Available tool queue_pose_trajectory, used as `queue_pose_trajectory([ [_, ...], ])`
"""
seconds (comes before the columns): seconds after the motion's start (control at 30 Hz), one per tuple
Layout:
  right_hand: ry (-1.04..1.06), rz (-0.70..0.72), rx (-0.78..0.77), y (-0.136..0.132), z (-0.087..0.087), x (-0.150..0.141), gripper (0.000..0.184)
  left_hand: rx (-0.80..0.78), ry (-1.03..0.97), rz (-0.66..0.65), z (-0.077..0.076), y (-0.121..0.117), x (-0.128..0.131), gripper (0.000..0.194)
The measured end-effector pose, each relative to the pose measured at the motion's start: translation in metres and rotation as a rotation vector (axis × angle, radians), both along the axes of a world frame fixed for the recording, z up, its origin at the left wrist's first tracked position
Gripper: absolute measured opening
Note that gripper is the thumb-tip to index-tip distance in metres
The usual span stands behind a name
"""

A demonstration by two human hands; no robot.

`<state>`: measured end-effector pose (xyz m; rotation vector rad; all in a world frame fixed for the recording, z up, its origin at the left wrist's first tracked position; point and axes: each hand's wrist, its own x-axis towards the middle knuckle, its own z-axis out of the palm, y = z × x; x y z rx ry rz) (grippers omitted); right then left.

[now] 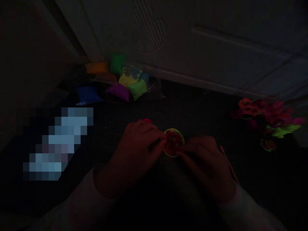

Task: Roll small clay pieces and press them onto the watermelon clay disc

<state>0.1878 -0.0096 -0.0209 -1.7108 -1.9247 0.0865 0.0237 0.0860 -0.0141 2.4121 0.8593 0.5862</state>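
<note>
The left hand (141,154) and right hand (209,160) bend their fingertips to opposite sides of a small round yellow-rimmed piece (173,132), red inside, between them on the dark surface (192,109); whether they grip it, I cannot tell. A pink stick (228,162) lies along the right hand. Farther out are colored packets (90,94), left, and a red-pink cluster (274,112), right.

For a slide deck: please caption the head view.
In dim light, left hand and right hand at either side of a yellow-rimmed disc, coloured packets beyond.
</note>
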Motion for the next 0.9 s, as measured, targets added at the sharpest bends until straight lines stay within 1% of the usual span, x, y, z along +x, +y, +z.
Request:
queue_pose_trajectory([
  [0.13,0.017,0.014,-0.042,0.0017,-0.0019,-0.0005,0.007,-0.014,0.025,0.017,0.0009,-0.0008,0.0007,0.013],
  [0.3,0.028,0.014,-0.052,0.0047,-0.0028,-0.0022,0.006,0.001,0.058,0.014,-0.0015,-0.0017,0.0005,0.014],
  [0.5,0.063,0.003,-0.124,0.0069,-0.0040,-0.0025,0.006,0.003,0.066,0.009,-0.0016,-0.0017,0.0002,0.014],
  [0.77,0.116,-0.020,-0.240,0.0071,-0.0006,-0.0017,0.005,0.012,0.070,0.004,-0.0010,-0.0014,-0.0002,0.015],
  [0.9,0.144,-0.018,-0.253,0.0067,0.0008,0.0001,0.006,0.023,0.061,0.006,-0.0014,-0.0012,0.0000,0.015],
])
